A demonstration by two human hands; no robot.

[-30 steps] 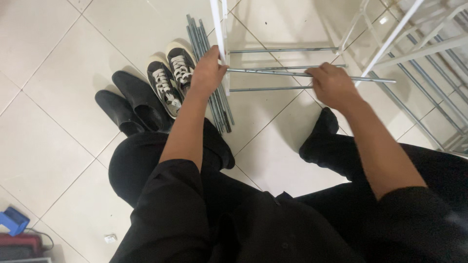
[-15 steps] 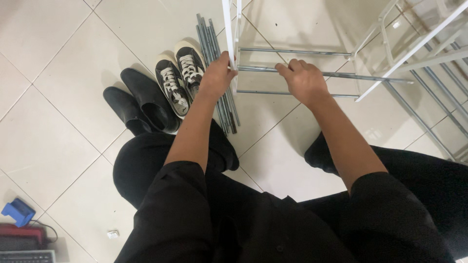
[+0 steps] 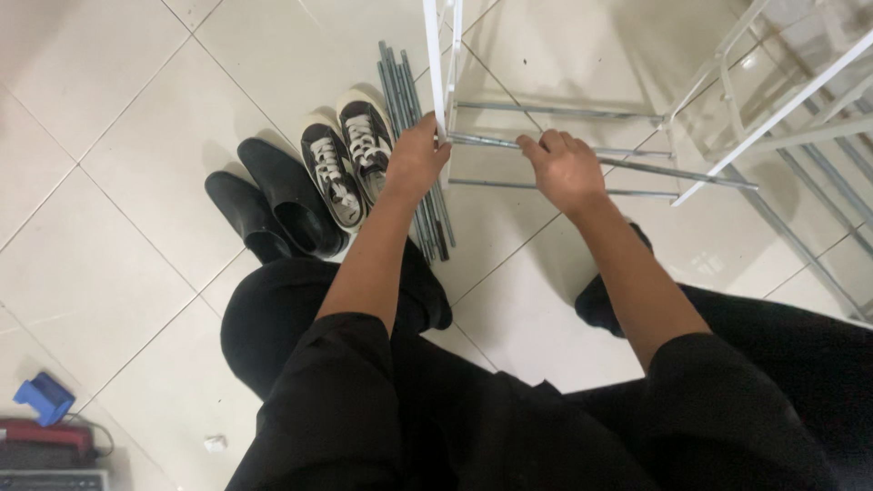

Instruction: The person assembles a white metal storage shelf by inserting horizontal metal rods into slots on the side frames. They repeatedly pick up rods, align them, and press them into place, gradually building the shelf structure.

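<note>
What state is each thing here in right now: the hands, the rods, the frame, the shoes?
Left hand: closed on the white frame upright.
Right hand: gripping the middle grey rod.
White frame upright: standing, with three grey rods meeting it.
Loose rod bundle: lying flat on the tile floor.
Sneakers: paired, laced, empty.
Black shoes: side by side, empty.
</note>
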